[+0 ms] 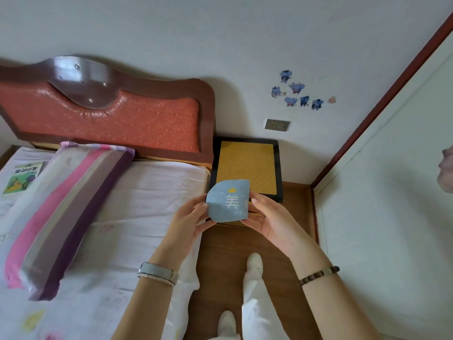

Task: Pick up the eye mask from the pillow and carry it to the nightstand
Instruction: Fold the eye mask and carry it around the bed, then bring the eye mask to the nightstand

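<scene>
Both hands, left hand [190, 218] and right hand [270, 223], pinched the folded eye mask [228, 201] by its side edges. It hung above the nightstand [246, 165] near its front rim.

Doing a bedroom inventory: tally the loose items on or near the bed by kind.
Eye mask, folded, held by left hand and right hand: 1
Striped pillow: 1
Book: 1
Total: 3
</scene>
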`<act>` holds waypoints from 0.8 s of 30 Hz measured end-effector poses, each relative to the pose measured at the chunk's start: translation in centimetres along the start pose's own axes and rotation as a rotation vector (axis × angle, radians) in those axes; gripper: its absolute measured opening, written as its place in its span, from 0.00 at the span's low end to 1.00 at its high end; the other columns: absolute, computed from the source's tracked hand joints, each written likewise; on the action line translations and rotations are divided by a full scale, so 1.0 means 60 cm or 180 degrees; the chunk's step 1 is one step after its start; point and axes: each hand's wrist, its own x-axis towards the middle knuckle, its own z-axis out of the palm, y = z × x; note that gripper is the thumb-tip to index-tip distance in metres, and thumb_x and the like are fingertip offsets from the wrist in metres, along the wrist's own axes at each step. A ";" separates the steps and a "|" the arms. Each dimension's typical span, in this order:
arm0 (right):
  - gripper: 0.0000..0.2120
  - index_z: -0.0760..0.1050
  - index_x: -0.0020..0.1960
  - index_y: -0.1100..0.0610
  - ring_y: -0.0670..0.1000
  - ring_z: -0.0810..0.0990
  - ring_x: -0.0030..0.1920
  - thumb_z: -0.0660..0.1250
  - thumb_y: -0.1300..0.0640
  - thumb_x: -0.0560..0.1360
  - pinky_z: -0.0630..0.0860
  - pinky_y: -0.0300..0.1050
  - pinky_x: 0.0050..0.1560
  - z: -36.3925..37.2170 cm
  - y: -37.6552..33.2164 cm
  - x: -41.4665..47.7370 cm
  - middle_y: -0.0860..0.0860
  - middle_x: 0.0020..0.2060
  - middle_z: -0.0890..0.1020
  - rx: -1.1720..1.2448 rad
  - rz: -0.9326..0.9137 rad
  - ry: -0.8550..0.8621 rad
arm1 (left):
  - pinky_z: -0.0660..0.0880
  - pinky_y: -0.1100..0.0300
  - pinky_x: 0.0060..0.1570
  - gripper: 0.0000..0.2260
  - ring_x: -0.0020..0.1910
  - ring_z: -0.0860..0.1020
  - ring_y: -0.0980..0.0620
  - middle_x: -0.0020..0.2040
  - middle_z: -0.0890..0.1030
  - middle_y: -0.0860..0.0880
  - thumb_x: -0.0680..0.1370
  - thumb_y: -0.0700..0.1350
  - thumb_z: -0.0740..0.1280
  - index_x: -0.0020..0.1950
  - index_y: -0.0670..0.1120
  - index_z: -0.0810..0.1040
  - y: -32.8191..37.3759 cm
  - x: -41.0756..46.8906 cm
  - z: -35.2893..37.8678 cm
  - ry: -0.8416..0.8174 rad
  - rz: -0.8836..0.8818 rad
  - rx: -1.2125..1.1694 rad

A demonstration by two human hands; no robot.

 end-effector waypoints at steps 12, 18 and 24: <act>0.21 0.72 0.71 0.56 0.57 0.85 0.56 0.66 0.64 0.79 0.81 0.53 0.58 -0.091 -0.128 0.255 0.59 0.59 0.84 -0.0475 0.0348 0.0368 | 0.83 0.57 0.45 0.12 0.49 0.86 0.50 0.54 0.84 0.45 0.82 0.37 0.59 0.64 0.42 0.77 0.011 0.274 0.090 0.0432 -0.0250 0.0199; 0.21 0.71 0.71 0.58 0.59 0.83 0.58 0.66 0.65 0.79 0.79 0.57 0.61 -0.129 -0.159 0.383 0.61 0.61 0.81 -0.0839 0.0502 0.0646 | 0.82 0.59 0.45 0.15 0.53 0.83 0.49 0.56 0.82 0.43 0.83 0.37 0.59 0.69 0.40 0.73 -0.012 0.413 0.114 0.0576 -0.0385 0.0408; 0.19 0.72 0.69 0.58 0.58 0.84 0.55 0.65 0.67 0.79 0.81 0.53 0.57 -0.155 -0.147 0.500 0.60 0.60 0.82 -0.0932 0.0709 0.0875 | 0.82 0.61 0.42 0.15 0.59 0.80 0.44 0.61 0.79 0.39 0.82 0.35 0.59 0.69 0.40 0.73 -0.051 0.536 0.106 0.0850 -0.0529 0.0564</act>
